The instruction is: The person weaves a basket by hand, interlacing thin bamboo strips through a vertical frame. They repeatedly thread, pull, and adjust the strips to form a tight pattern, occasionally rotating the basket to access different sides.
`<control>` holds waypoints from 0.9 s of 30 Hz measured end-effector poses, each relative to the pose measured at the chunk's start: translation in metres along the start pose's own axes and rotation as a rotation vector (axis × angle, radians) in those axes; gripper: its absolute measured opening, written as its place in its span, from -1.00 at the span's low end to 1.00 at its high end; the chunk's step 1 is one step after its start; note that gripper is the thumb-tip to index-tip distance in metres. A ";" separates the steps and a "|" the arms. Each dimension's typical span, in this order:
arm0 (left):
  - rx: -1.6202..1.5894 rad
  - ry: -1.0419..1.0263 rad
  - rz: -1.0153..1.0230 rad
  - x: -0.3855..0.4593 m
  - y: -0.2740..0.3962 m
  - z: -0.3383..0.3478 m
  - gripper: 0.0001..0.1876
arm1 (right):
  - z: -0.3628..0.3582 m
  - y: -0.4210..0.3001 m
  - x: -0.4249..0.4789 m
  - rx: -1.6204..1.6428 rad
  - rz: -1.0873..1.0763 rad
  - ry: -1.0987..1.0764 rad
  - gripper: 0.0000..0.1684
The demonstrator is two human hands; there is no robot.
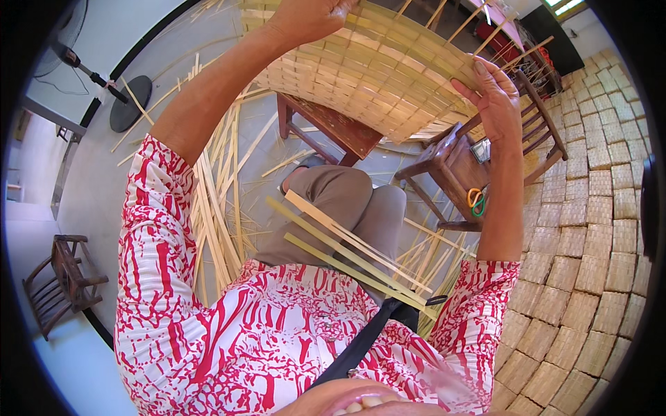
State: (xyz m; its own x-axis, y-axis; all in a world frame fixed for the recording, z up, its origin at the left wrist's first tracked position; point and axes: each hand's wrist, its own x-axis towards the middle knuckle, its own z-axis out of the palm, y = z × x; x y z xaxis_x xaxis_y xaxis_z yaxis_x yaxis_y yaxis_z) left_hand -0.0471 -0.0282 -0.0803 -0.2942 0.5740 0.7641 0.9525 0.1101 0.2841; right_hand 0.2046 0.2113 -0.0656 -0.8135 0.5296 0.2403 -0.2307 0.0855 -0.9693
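Observation:
A large woven panel of flat bamboo-like strips is raised in front of me, its loose strip ends sticking out past the far edge. My left hand is curled at the panel's upper edge, its fingertips partly cut off by the picture's top. At the right end, my right hand pinches the border strip between thumb and fingers. Below the panel stands a low red-brown wooden bench. Several loose pale and greenish strips lie across my lap.
To the right, a wooden chair bears scissors with orange and green handles and a phone-like object. Stacked woven pieces line the right side. Cut strips litter the floor. A fan base and small chair stand left.

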 end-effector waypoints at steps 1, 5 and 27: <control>0.034 -0.028 -0.007 0.000 -0.002 0.000 -0.86 | 0.003 0.002 -0.001 0.006 -0.004 0.006 -0.76; -0.054 0.180 0.023 -0.008 0.014 -0.007 -0.86 | 0.005 0.008 -0.002 0.028 0.006 0.024 -0.77; 0.202 -0.052 -0.161 -0.007 -0.048 -0.008 -0.75 | -0.015 0.015 0.005 0.001 0.051 0.047 -0.77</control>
State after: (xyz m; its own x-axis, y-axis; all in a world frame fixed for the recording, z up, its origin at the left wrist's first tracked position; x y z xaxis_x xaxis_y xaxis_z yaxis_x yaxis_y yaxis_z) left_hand -0.0919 -0.0435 -0.0946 -0.4439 0.5760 0.6864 0.8917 0.3600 0.2745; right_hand 0.2056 0.2279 -0.0796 -0.7981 0.5727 0.1876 -0.1898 0.0566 -0.9802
